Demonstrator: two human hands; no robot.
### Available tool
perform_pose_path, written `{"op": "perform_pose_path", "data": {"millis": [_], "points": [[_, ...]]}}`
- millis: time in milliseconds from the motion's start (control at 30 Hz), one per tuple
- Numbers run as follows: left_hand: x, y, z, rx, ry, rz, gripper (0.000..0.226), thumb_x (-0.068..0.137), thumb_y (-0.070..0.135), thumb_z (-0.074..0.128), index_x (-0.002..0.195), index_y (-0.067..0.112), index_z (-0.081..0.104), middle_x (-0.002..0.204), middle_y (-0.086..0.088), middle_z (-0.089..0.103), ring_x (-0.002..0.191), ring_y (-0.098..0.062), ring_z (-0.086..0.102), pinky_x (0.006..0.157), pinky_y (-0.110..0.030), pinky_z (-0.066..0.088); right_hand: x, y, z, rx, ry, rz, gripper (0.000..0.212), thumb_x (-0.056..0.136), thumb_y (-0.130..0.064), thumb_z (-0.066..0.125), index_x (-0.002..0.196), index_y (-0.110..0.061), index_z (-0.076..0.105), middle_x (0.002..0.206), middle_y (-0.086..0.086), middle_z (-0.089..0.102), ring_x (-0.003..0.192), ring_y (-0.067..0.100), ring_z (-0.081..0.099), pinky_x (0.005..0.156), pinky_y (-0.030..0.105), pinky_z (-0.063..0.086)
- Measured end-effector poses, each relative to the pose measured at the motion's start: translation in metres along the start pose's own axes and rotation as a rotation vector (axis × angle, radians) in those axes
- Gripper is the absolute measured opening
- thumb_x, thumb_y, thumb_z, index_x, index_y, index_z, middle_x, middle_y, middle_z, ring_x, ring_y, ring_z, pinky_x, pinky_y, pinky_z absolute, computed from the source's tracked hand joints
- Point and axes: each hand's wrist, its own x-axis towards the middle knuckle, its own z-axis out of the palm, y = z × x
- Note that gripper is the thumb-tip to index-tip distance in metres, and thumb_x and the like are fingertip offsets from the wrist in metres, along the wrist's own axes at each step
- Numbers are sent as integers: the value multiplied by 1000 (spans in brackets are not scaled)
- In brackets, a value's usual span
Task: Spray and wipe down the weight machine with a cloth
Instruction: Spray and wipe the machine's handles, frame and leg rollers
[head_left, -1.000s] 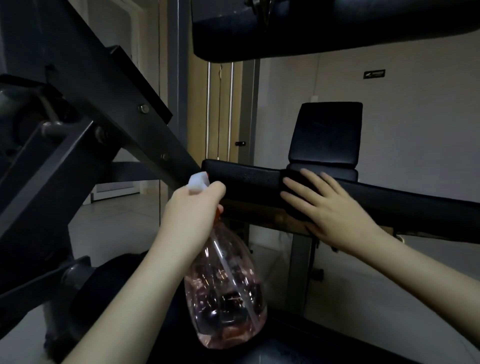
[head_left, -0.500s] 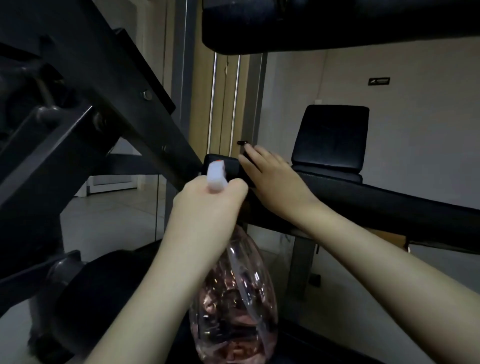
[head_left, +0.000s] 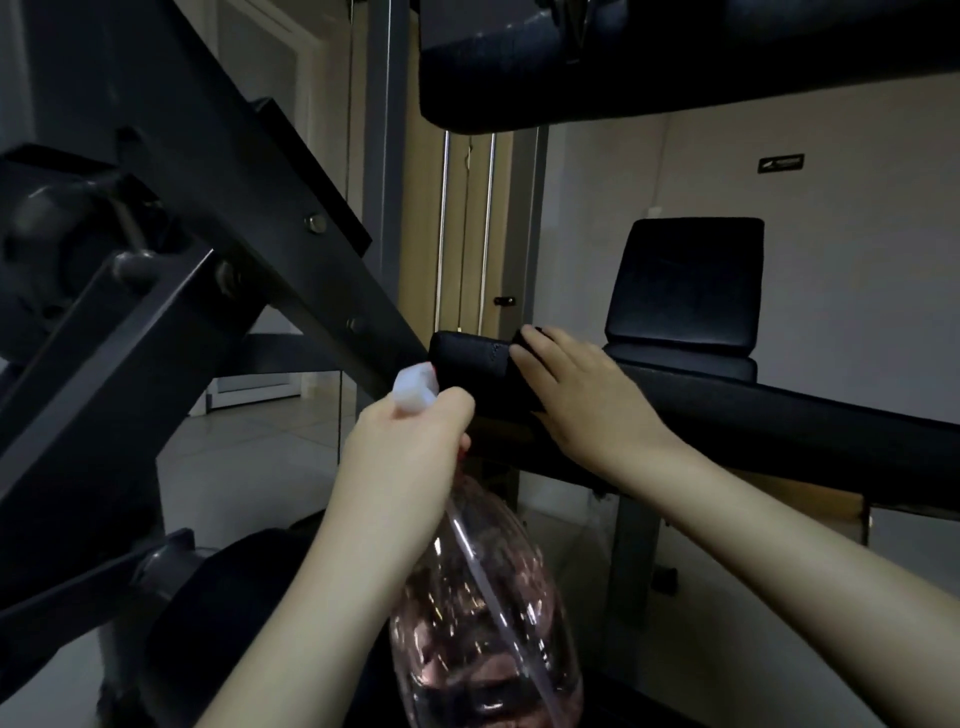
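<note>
**Flat hand on the cloth at the bar's left end, spray bottle held beside it**

The right hand (head_left: 587, 410) lies on the long black padded bar (head_left: 779, 421) of the weight machine, close to the bar's left end. Its fingers are straight and held together, pressing flat. Under them a dark cloth (head_left: 523, 378) drapes over the top and front face of the bar. The cloth is almost the same tone as the padding, so only its left edge and a fold at the fingertips can be made out.

The left hand (head_left: 400, 447) grips the neck of a clear, pink-tinted plastic spray bottle (head_left: 488, 623), fingers curled round it just under the white trigger head (head_left: 413, 387). Whether a finger sits on the trigger cannot be told. The bottle hangs below the fist, slightly tilted, with a thin tube running down inside it. The trigger head is just in front of the bar's left end, beside the cloth; whether it touches the padding cannot be told.

A grey steel frame beam (head_left: 249, 218) slants from the upper left down to the bar's left end. A second black pad (head_left: 623, 62) hangs overhead. Behind the bar a black padded backrest (head_left: 685, 280) stands upright before a pale wall bearing a small dark sign (head_left: 781, 163).
</note>
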Motion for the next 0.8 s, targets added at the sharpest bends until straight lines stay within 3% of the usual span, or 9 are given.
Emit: {"op": "perform_pose_path", "data": {"millis": [100,233,367,433,500,600,700,800], "points": [[6,-2,2,23,5,-17,31,62,31,46,76,4,54,64,-5,55,71,-28,57,66,-44,42,29,-12,5,94,14,-5,58,87,-16,62,139,-6,39,144,12,38,132,30,35,107,38,29],[4,0,2,27,44,-42,15,64,31,46,62,15,47,65,-6,57,71,-29,56,67,-47,43,68,-35,16,168,48,6,48,85,-14,64,130,-5,49,136,15,48,124,30,46,101,38,37],[-4,1,1,-35,136,-145,19,71,31,53,56,22,58,76,-16,68,83,-38,65,83,-54,51,83,-54,18,188,87,-8,38,95,-12,47,133,-9,45,146,9,37,133,27,35,106,36,29],[-5,2,-1,-87,144,-194,16,63,33,55,55,20,60,68,-13,62,77,-34,64,78,-53,51,74,-50,17,172,77,-63,42,93,-13,51,135,-11,46,147,7,36,135,27,32,107,36,28],[-5,1,-4,-92,152,-213,14,58,33,53,57,21,60,65,-6,56,75,-30,60,72,-46,47,57,-42,16,107,8,-161,50,96,-13,47,144,-15,35,155,5,23,142,26,19,113,36,19],[-7,0,-7,-51,168,-156,15,66,31,50,64,17,57,64,-5,53,72,-33,60,67,-44,45,33,-27,13,30,-35,-253,56,97,-10,42,149,-17,23,158,4,12,145,25,7,116,36,9],[-8,0,-8,-73,187,-140,12,65,31,50,57,21,50,61,-2,50,65,-27,54,65,-42,42,32,-27,13,24,-48,-238,57,97,-10,42,150,-16,20,158,4,12,145,26,7,116,37,8],[-8,-2,-9,-128,190,-186,14,63,31,53,53,21,55,58,-1,53,66,-26,55,70,-45,45,49,-38,15,-11,-56,-202,57,98,-12,41,150,-15,18,158,5,10,145,26,7,116,36,7]]}}
